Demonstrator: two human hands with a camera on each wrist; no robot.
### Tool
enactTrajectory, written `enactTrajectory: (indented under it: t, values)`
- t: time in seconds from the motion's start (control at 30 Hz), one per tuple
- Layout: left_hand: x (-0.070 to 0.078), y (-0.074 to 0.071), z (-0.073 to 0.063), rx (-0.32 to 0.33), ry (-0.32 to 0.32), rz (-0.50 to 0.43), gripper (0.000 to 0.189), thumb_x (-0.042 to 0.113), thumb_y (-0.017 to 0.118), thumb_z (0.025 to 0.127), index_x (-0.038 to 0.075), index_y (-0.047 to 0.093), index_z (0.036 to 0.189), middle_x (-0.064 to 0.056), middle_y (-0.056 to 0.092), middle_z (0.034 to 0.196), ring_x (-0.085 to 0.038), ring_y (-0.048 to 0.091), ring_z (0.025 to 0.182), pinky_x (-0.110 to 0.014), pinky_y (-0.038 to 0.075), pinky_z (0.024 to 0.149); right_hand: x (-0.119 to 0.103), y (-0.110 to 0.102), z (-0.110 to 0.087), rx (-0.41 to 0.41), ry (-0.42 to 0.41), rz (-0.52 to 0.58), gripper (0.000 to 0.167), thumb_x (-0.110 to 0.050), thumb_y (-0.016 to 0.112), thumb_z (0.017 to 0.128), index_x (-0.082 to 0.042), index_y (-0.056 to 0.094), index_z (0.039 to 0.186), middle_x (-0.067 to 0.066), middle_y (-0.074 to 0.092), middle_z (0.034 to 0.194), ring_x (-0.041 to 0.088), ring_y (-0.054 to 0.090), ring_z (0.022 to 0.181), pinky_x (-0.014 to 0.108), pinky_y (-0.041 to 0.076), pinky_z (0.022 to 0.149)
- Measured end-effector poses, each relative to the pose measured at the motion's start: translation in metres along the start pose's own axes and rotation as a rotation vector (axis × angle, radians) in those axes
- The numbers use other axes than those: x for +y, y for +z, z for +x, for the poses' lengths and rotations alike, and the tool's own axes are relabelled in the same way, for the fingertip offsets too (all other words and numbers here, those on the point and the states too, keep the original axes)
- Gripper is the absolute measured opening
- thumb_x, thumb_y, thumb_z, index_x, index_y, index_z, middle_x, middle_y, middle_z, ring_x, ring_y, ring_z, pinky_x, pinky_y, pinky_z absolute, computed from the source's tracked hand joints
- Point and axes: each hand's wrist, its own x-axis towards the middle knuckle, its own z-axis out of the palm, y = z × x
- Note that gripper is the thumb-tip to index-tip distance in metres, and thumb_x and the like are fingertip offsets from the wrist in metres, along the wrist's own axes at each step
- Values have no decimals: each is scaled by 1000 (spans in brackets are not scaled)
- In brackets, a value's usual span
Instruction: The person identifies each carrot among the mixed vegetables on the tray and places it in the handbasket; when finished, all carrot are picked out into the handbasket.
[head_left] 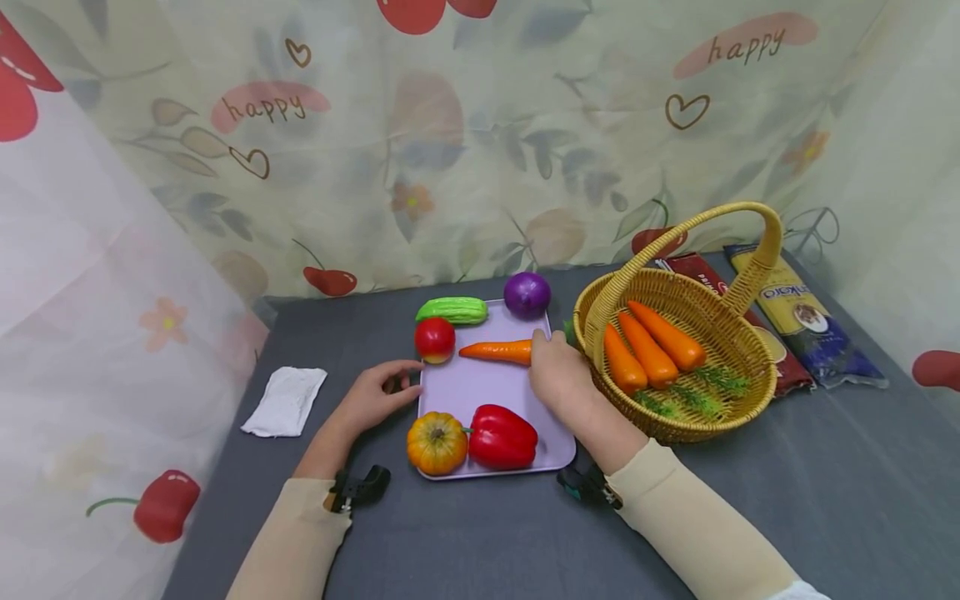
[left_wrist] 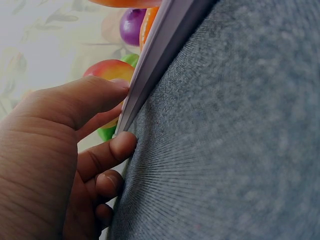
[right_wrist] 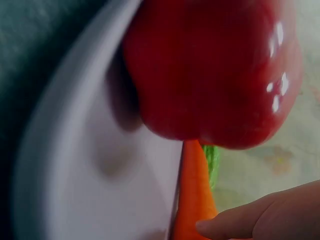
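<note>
A light purple tray (head_left: 457, 396) lies flat on the table. My right hand (head_left: 561, 372) grips a carrot (head_left: 495, 352) by its thick end over the tray, its tip pointing left. In the right wrist view a finger (right_wrist: 235, 222) lies along the carrot (right_wrist: 192, 200). My left hand (head_left: 378, 393) is at the tray's left edge, thumb and a fingertip right at the rim (left_wrist: 142, 82), holding nothing up. On the tray are a red bell pepper (head_left: 502, 437), a small orange pumpkin (head_left: 437, 443), a red round fruit (head_left: 435, 340), a green ridged vegetable (head_left: 452, 311) and a purple round vegetable (head_left: 527, 295).
Right of the tray stands a wicker basket (head_left: 757, 404) with a tall handle, with three carrots (head_left: 647, 350) inside. Behind it lie a red packet (head_left: 787, 367) and a blue and gold packet (head_left: 832, 333). A folded white cloth (head_left: 285, 402) lies at left. Patterned curtains surround the table.
</note>
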Motion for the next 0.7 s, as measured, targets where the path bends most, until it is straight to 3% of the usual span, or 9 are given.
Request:
enactTrajectory:
  t: [0.33,0.7]
  values:
    - [-2,1,0,1,-2,-11,37,30,78,93,17,70,127,0,58,90,-22,50,74,-30,39,65,1,-5,-21,-6,-65,-62,33,-23,75,95,3,68,114,18,66,94,30,65,83,45,56,75]
    - [-1,1,0,0,-28,-8,35,30,77,94,20,69,127,-1,59,90,-24,51,76,-31,40,65,5,-10,-45,-66,-54,-67,31,-36,82,87,-7,70,89,6,58,73,22,54,63,38,47,53]
